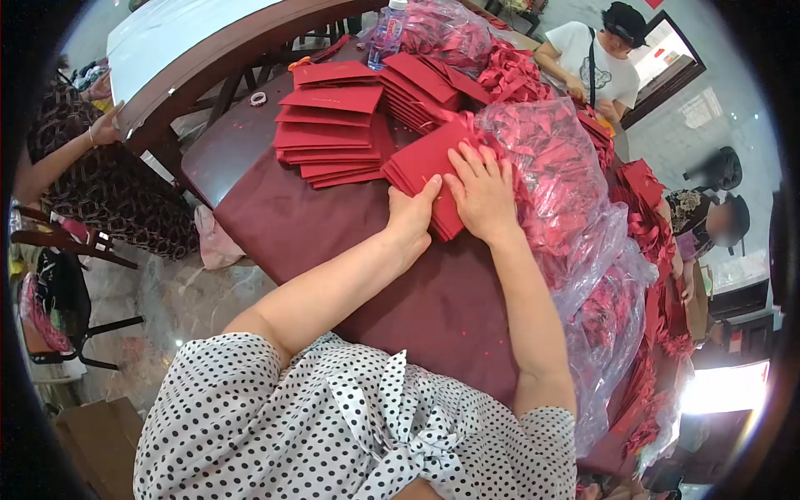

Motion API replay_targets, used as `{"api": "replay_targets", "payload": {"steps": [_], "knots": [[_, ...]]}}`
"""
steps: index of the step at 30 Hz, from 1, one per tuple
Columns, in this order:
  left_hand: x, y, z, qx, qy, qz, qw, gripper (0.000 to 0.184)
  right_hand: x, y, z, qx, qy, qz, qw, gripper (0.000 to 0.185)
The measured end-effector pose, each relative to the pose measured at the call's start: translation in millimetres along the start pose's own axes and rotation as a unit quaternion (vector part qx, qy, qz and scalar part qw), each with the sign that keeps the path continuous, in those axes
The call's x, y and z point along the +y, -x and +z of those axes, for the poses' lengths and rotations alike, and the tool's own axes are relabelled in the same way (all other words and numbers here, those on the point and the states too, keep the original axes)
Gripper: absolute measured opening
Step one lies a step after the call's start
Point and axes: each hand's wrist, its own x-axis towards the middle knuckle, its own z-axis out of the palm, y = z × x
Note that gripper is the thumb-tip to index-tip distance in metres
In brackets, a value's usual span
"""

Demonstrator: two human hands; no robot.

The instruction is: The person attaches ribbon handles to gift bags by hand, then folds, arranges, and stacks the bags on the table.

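A small stack of flat red envelopes [440, 171] lies before me at the middle of the table. My left hand [412, 210] grips its near left edge, thumb on top and the other fingers mostly hidden. Flat across its right side rests my right hand [483, 193], fingers stretched out and slightly apart. Just beyond, to the left, overlapping piles of similar red envelopes [329, 125] are fanned out. Another fanned pile [421, 87] sits behind the held stack. Clear plastic bags [546, 175] full of red ribbon-like pieces border my right hand and forearm.
The table has a dark red cover [333, 233]. A clear bottle [386, 35] and a tape roll [257, 98] stand toward the back. Across the table is a person in a white shirt [587, 62]. Other people are at the left and right. A chair [71, 308] stands left.
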Motion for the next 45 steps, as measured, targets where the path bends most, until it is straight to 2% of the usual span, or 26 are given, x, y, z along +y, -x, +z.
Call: {"api": "replay_targets", "payload": {"steps": [1,4,5,7,8,9,10,11,12,13,14,17,19,23,26,28,31,33,35,37,38,40,41,42,43,45], "knots": [[-2,1,-2,-0.001,0.000,-0.003,1.000,0.027,6,4,6,0.053,-0.062,0.013,0.997,0.041],[7,4,-25,-0.218,-0.016,-0.028,0.975,0.046,21,6,7,0.023,-0.075,0.023,0.997,0.040],[12,6,-33,-0.221,-0.022,-0.033,0.975,0.046,23,4,7,0.021,-0.077,0.009,0.997,0.040],[41,31,-35,-0.205,-0.138,-0.143,0.958,0.054,21,6,6,0.030,-0.061,0.009,0.998,0.040],[44,43,-43,-0.207,-0.138,-0.146,0.958,0.054,20,6,5,0.034,-0.043,-0.005,0.999,0.040],[45,56,-52,-0.195,-0.279,-0.030,0.940,0.062,19,7,5,0.040,-0.046,0.000,0.998,0.039],[48,61,-59,-0.177,-0.412,0.089,0.889,0.069,21,6,3,0.040,-0.042,0.000,0.998,0.039],[61,55,-59,-0.227,-0.500,0.323,0.771,0.077,22,5,1,0.037,-0.041,0.001,0.998,0.040],[70,49,-58,-0.257,-0.547,0.533,0.593,0.084,22,4,-1,0.033,-0.041,0.003,0.999,0.040],[70,52,-54,-0.273,-0.525,0.493,0.638,0.089,20,6,-3,0.044,-0.053,0.008,0.998,0.038],[83,36,-39,-0.311,-0.644,0.567,0.409,0.094,22,1,-6,0.063,-0.060,0.003,0.996,0.036],[89,0,-20,-0.364,-0.691,0.525,0.339,0.102,23,-5,-29,0.098,-0.051,0.003,0.994,0.031],[93,-19,-17,-0.403,-0.651,0.551,0.333,0.094,20,2,-39,0.161,-0.091,0.008,0.983,0.030],[85,-39,-15,-0.411,-0.625,0.575,0.332,0.083,9,32,-43,0.168,-0.168,0.073,0.969,0.040],[80,-35,-11,-0.385,-0.607,0.588,0.370,0.077,9,34,-20,0.102,-0.129,0.071,0.984,0.046],[79,-35,-9,-0.358,-0.612,0.581,0.400,0.073,15,24,-2,0.112,-0.159,0.065,0.979,0.044],[83,-31,-11,-0.340,-0.619,0.567,0.424,0.073,13,18,4,0.128,-0.163,0.068,0.976,0.043],[91,-19,-15,-0.347,-0.612,0.583,0.406,0.080,0,25,-8,0.162,-0.150,0.084,0.972,0.044],[101,-12,-15,-0.348,-0.627,0.571,0.400,0.077,-12,34,-26,0.172,-0.182,0.121,0.961,0.044],[106,-13,-11,-0.357,-0.549,0.583,0.481,0.069,-17,38,-34,0.187,-0.231,0.164,0.941,0.050],[108,-12,-3,-0.336,-0.555,0.593,0.477,0.064,-17,33,-31,0.198,-0.230,0.187,0.934,0.054],[101,-22,13,-0.284,-0.577,0.566,0.516,0.067,-10,24,-23,0.207,-0.250,0.220,0.920,0.064],[94,-33,18,-0.257,-0.601,0.559,0.510,0.073,-9,22,-18,0.215,-0.247,0.231,0.916,0.067],[94,-40,24,-0.256,-0.649,0.500,0.513,0.077,-11,20,-16,0.224,-0.243,0.244,0.912,0.069],[90,-45,29,-0.256,-0.693,0.438,0.512,0.081,-13,22,-16,0.223,-0.307,0.265,0.887,0.070],[87,-45,32,-0.250,-0.711,0.413,0.511,0.080,-28,34,-22,0.270,-0.482,0.298,0.778,0.068]]}}
